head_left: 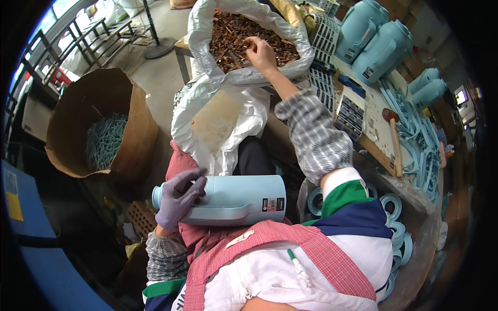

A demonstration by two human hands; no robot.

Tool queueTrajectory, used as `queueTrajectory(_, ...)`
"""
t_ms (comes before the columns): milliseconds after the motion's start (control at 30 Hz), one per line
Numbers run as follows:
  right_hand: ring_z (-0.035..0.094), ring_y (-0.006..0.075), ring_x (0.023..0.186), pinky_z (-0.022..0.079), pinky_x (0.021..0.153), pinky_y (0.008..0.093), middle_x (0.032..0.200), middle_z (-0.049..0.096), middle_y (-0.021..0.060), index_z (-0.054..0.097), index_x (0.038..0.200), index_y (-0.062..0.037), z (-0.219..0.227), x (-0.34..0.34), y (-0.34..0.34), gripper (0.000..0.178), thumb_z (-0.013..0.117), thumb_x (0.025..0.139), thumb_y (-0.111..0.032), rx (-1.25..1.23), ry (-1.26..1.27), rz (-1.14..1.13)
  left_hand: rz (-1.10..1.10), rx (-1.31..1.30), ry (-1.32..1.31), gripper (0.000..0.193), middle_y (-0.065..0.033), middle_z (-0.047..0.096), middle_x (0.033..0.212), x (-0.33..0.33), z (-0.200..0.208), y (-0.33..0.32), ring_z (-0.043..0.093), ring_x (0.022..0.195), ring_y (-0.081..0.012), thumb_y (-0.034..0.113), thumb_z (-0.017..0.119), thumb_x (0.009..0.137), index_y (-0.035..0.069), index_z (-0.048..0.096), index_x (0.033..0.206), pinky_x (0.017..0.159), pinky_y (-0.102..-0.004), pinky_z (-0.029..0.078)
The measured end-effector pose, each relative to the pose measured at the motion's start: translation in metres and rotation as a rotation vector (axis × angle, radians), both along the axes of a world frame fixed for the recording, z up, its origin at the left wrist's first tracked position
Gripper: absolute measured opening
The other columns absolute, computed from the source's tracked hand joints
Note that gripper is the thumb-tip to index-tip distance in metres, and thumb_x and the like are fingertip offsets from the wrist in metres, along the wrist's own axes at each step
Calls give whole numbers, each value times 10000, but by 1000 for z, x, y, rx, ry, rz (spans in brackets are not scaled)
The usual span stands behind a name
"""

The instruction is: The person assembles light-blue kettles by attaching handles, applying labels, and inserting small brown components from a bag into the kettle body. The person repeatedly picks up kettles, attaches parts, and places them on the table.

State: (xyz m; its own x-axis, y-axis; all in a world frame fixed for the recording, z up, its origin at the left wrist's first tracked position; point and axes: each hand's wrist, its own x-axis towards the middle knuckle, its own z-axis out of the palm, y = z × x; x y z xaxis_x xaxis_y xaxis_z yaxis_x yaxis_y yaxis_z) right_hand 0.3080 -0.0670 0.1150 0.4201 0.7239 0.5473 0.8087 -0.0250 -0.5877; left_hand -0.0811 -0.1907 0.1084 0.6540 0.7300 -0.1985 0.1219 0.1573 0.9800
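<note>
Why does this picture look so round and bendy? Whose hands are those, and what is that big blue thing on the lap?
The camera sits on a person's head and looks down, so you see what they see. Its lens is very wide, which bends straight edges near the rim. There is no machine here, only a person's two hands.

The left hand, in a purple glove, holds a pale blue flask body lying sideways across the lap. The right hand is bare and reaches far forward into a white plastic bag full of small copper-coloured metal parts; whether it has picked any up is hard to tell.

On the table to the right stand more blue jugs, blue handles in a heap, and a hammer. On the left, a brown paper sack holds thin blue pieces.
</note>
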Motion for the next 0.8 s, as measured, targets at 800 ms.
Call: queueTrajectory(800, 627, 239, 674, 471, 623, 324, 740, 656, 113, 681, 839, -33, 7, -231, -183, 187, 643, 756, -196, -832, 302, 1213, 13, 843, 16, 715, -183, 515, 1201, -79, -31, -49, 539, 1086, -322, 176, 842, 545, 41, 518, 1167, 878, -393, 486)
